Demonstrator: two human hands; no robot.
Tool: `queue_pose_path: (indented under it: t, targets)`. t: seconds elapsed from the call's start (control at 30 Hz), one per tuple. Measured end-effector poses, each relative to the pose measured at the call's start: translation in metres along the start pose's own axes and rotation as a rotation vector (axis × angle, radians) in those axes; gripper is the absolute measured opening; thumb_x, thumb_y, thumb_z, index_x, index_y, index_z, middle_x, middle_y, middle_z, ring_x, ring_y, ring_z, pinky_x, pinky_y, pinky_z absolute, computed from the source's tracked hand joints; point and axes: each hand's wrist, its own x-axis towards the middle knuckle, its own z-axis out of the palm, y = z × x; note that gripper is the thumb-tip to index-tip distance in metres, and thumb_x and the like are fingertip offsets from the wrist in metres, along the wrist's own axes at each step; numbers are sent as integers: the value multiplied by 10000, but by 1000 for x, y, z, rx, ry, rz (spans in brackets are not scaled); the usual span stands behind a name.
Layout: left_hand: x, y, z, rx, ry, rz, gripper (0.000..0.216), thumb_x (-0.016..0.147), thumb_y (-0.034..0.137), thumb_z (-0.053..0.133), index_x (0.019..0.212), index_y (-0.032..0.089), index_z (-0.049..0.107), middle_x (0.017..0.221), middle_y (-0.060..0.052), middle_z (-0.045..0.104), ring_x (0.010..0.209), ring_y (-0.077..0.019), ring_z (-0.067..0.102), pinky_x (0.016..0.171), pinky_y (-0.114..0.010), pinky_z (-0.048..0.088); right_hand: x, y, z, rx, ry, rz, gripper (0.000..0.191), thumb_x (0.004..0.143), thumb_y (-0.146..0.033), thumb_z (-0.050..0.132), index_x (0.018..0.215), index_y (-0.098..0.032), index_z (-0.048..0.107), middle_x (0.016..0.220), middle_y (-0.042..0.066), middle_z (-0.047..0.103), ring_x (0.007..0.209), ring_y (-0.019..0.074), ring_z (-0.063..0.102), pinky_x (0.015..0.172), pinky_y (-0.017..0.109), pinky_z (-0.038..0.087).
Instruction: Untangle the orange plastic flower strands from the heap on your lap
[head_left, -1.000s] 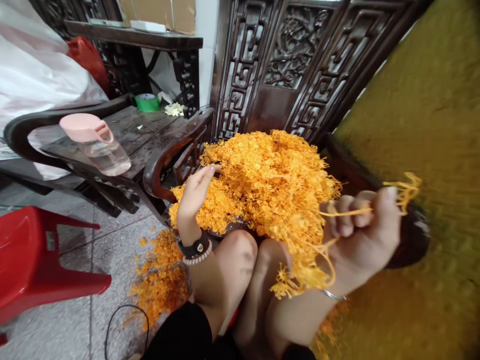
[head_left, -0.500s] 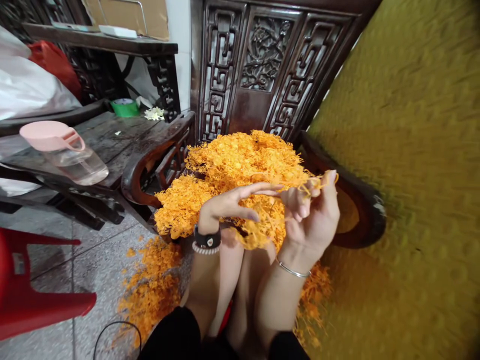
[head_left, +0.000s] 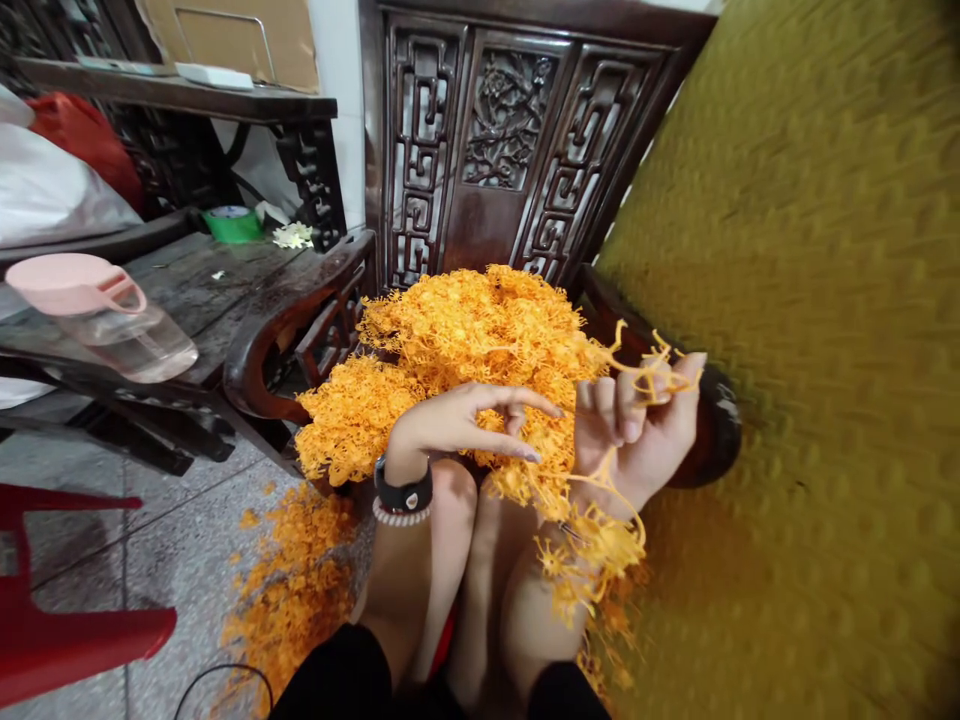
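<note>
One branching orange sprig [head_left: 649, 377] is pinched between thumb and curled fingers of the right hand [head_left: 645, 430] right of centre, while the left hand [head_left: 450, 420] is held with fingers parted, nothing visibly gripped, before the orange heap [head_left: 480, 330] at mid-frame. If the sprig is pulled while tangled with the dangling cluster [head_left: 604, 545] below, thin strands could be snapped. Reach is bounded by dark armrests [head_left: 246, 368] flanking the heap, with room offered above the knees [head_left: 454, 495].

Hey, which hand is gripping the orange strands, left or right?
The right hand: its fingers are curled, with orange strands pinched against the thumb. The left hand is open, thumb and forefinger apart.
</note>
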Motion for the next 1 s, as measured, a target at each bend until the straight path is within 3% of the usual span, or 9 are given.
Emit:
queue_pose_path:
  t: [0.17, 0.27, 0.43, 0.53, 0.7, 0.8, 1.0]
  targets:
    - [6, 11, 6, 213, -19, 0, 307, 806, 396, 586, 1029, 191, 634, 832, -15, 565, 751, -126, 511, 760, -281, 419, 4, 2, -4, -52, -5, -56, 502, 815, -477, 542, 460, -185, 339, 274, -98, 286, 243, 31, 165, 315, 187, 186]
    - [13, 17, 13, 281, -62, 60, 249, 794, 403, 593, 879, 172, 629, 878, -35, 561, 843, -154, 521, 810, -299, 414, 6, 3, -6, -80, 10, -55, 536, 771, -540, 558, 451, -192, 305, 258, -104, 255, 236, 36, 137, 313, 208, 187]
    - [18, 33, 28, 188, -63, 228, 183, 841, 319, 531, 787, 158, 598, 887, -51, 560, 840, -145, 532, 803, -269, 436, 7, -1, -12, -157, 79, -23, 487, 792, -524, 537, 489, -202, 332, 283, -110, 235, 250, 42, 139, 325, 213, 178]
    - [10, 44, 31, 204, 61, 156, 195, 853, 304, 519, 787, 163, 635, 824, -43, 621, 777, -139, 561, 753, -266, 451, 9, -7, -22, -116, 142, -27, 450, 794, -504, 549, 514, -197, 376, 301, -113, 268, 266, 38, 171, 349, 198, 213]
    - [-19, 45, 20, 361, 455, 26, 198, 862, 277, 525, 918, 199, 697, 952, -46, 712, 890, -156, 627, 825, -300, 466, 8, -9, -34, -269, 344, -188, 362, 828, -504, 484, 707, -188, 613, 379, -78, 422, 333, 57, 372, 363, 196, 262]
    - [-36, 48, 16, 534, 518, -1, 186, 851, 283, 545, 862, 198, 710, 871, -39, 724, 833, -168, 633, 852, -342, 455, 8, 1, -33, -494, 421, -278, 366, 861, -464, 438, 804, -190, 673, 412, -62, 464, 317, 55, 371, 333, 208, 208]
    - [-67, 76, 27, 744, 550, -2, 188, 845, 178, 527, 950, 243, 668, 897, -1, 712, 875, -174, 609, 966, -420, 370, 17, 22, -33, -569, 506, -371, 434, 869, -461, 410, 623, -184, 635, 356, -78, 311, 295, 52, 257, 332, 216, 162]
